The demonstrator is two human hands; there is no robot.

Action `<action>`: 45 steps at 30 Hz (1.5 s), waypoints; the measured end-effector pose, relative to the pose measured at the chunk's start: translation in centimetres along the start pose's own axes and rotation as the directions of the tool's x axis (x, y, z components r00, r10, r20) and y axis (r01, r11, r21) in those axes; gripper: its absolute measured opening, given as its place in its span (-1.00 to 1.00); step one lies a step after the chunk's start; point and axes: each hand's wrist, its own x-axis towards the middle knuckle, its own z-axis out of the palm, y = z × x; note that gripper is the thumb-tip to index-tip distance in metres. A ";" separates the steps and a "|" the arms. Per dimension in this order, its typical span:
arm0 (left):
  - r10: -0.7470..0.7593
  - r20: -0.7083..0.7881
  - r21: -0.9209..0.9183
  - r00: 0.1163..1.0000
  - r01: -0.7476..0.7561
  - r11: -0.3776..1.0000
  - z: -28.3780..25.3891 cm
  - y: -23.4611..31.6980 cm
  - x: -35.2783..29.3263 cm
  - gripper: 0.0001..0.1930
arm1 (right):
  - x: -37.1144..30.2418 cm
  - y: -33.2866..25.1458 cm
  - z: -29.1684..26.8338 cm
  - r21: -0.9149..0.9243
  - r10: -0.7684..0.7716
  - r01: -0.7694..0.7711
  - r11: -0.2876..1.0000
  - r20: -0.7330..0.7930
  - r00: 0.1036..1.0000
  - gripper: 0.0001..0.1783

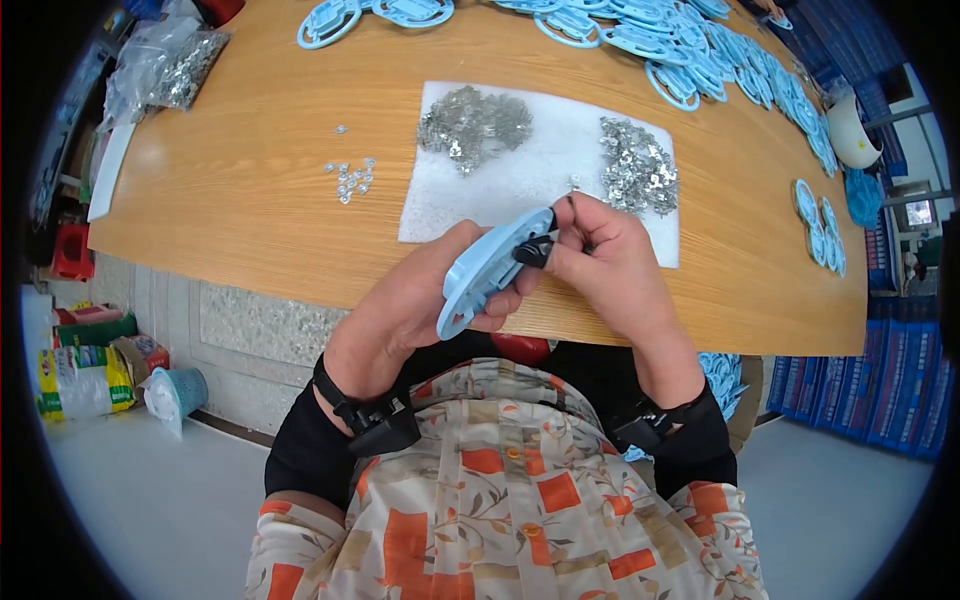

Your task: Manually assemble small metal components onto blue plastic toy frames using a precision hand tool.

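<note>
My left hand (415,290) is closed around a light-blue plastic part (490,265), an oval frame held tilted above the table's near edge. Against the upper end of that part, my right hand (605,255) has its thumb and forefinger, both in black finger covers, pinched together. Whatever lies between those fingertips is too small or hidden to make out. Just beyond my hands a white foam sheet (540,190) bears two heaps of small shiny metal pieces, a left heap (475,125) and a right heap (638,165).
Several small metal pieces (350,180) lie loose on the wooden table (270,230). A bag of metal bits (175,70) sits far left. Many blue parts (690,50) are piled at the far right, a few more (820,228) near the right edge. Blue crates (870,385) stand right of the table.
</note>
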 end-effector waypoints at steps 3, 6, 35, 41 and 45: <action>-0.031 0.106 -0.123 0.994 0.044 0.991 -1.6 -1.1 0.5 -0.58 | 0.2 -0.1 -0.8 -0.088 0.058 -0.052 0.995 0.061 0.996 -0.88; 0.008 -0.018 0.002 1.000 -0.008 1.000 -0.6 -0.7 -0.2 -0.60 | 0.2 -0.8 -1.9 0.013 0.134 -0.138 0.990 0.186 0.973 -0.71; 0.278 -0.090 0.261 0.957 -0.246 0.933 -4.6 1.0 -8.9 -0.57 | 11.7 -4.0 9.4 -0.716 -0.264 0.440 0.542 0.353 0.898 -0.82; 0.283 -0.111 0.286 0.953 -0.242 0.927 -4.3 0.9 -8.4 -0.58 | 13.6 -4.0 9.7 -0.766 -0.304 0.445 0.464 0.334 0.892 -0.77; 0.264 -0.132 0.243 0.956 -0.227 0.943 -3.8 1.4 -8.2 -0.60 | 16.2 -4.5 11.3 -0.783 -0.303 0.474 0.403 0.374 0.876 -0.76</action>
